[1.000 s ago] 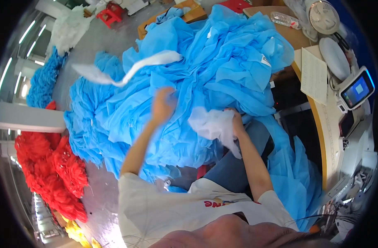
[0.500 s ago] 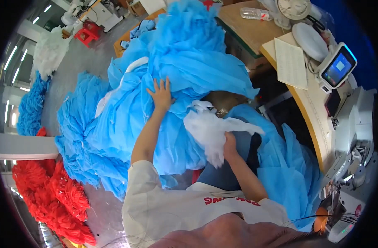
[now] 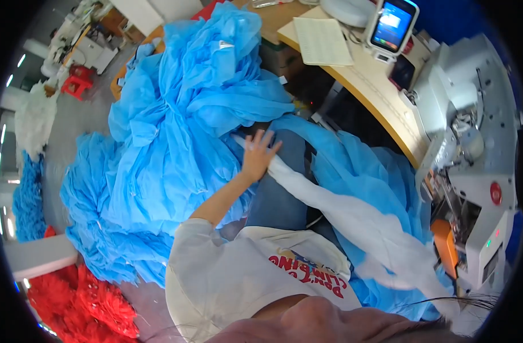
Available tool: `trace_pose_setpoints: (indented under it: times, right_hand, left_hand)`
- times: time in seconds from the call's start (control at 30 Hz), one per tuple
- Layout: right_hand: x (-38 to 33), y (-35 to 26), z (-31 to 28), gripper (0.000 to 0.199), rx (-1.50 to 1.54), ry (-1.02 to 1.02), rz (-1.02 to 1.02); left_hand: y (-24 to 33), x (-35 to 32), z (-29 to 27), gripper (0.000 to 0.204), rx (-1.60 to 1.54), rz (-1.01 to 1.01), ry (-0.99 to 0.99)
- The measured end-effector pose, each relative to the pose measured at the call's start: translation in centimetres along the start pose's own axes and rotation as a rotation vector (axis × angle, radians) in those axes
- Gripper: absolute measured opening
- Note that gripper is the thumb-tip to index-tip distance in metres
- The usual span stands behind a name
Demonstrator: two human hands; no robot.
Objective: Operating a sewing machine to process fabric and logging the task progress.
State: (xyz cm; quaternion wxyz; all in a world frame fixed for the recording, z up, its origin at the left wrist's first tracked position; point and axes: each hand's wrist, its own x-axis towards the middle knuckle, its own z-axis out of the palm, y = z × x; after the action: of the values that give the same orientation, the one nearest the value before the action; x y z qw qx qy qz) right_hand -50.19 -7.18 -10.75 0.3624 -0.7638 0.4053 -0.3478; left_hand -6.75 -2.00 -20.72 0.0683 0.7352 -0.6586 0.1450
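Note:
My left hand (image 3: 259,155) lies over a long strip of thin white fabric (image 3: 341,208), its fingers spread. The strip's narrow end shows just past my fingertips. From there it runs across my lap toward the lower right and widens. My right hand is not visible; the white fabric stretches down that side. Left of my left hand rises a large heap of sheer light blue fabric (image 3: 170,131), gathered in folds. More blue fabric (image 3: 370,171) hangs on my right, partly beneath the white strip.
A curved-edge worktable (image 3: 381,108) on the right bears a paper sheet (image 3: 323,41), a touchscreen device (image 3: 391,26) and a phone (image 3: 404,73). A sewing machine (image 3: 467,143) stands at far right. Red fabric bundles (image 3: 84,303) lie at lower left; a red stool (image 3: 77,82) stands farther back.
The crumpled white fabric is now drawn out lengthwise to the lower right. My left hand has moved from the blue heap onto it. My right hand has left the view, which has shifted rightward.

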Motion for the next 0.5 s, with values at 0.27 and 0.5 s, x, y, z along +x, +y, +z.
trace_pose_setpoints:
  times: [0.27, 0.5]
  right_hand:
    - [0.3, -6.7, -7.9, 0.03, -0.003, 0.142, 0.256]
    - [10.9, -10.6, -1.0, 0.023, 0.298, -0.097, 0.059]
  left_hand:
    - [-9.8, 5.8, -11.3, 0.031, -1.444, -0.39, -0.328]
    - [-38.6, 7.5, -21.8, 0.025, -2.05, -0.629, 0.471]
